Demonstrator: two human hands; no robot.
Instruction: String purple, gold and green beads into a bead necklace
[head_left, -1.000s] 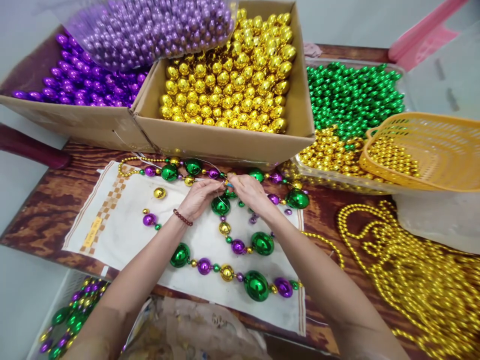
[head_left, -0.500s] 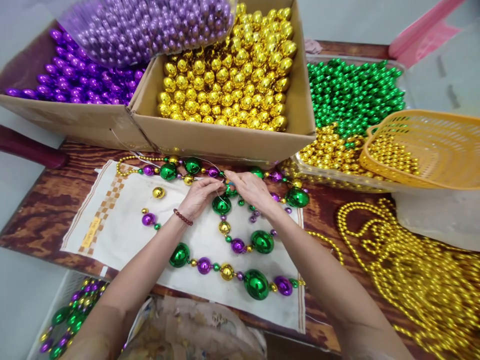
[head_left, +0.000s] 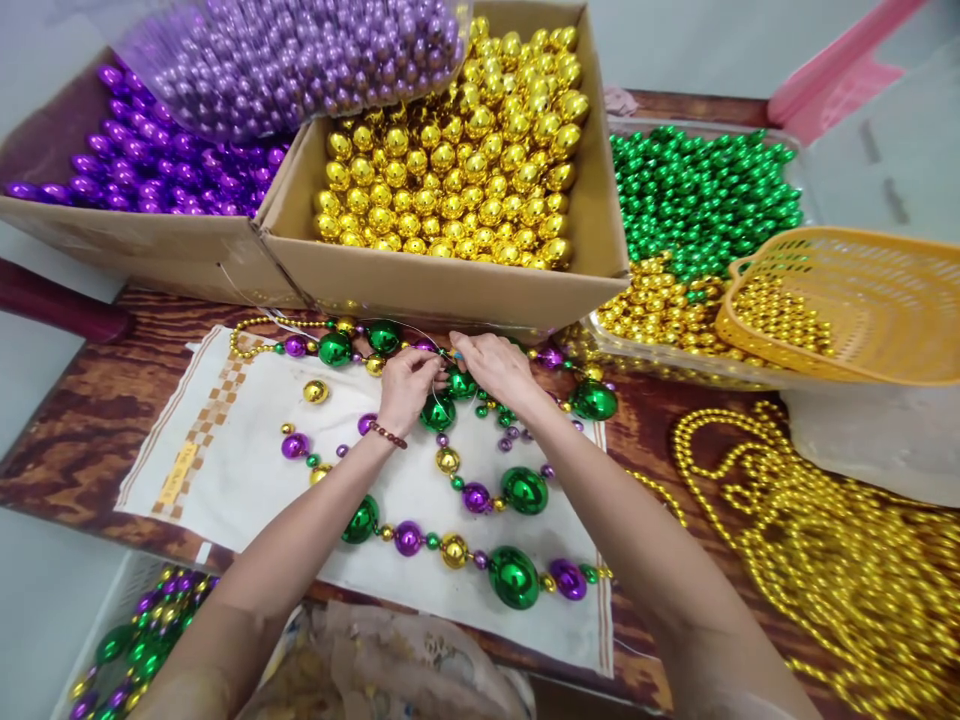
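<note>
At the top of the white cloth [head_left: 255,450], my hands meet over a strand of beads. My left hand [head_left: 409,390], a dark red bead bracelet at its wrist, pinches a thin pale string [head_left: 409,328]. Close beside it, my right hand [head_left: 495,368] is closed with its fingertips at the same string; a small blue bit shows there, too small to name. Just under the fingers lie large green beads [head_left: 437,412]. From them, a strand with purple beads [head_left: 476,497] and a gold bead [head_left: 448,460] runs down the cloth. My fingers partly hide the string.
Behind stand cardboard boxes of purple beads [head_left: 172,165] and gold beads [head_left: 450,170]. At right are a tub of green beads [head_left: 697,190], a yellow basket [head_left: 877,290] and a heap of gold bead chains [head_left: 840,560]. Finished-looking strands [head_left: 142,640] lie in a bin at lower left.
My left hand has shifted a little to the right and turned more upright, uncovering a purple bead and a gold bead beside its wrist. My right hand stays nearly in place.
</note>
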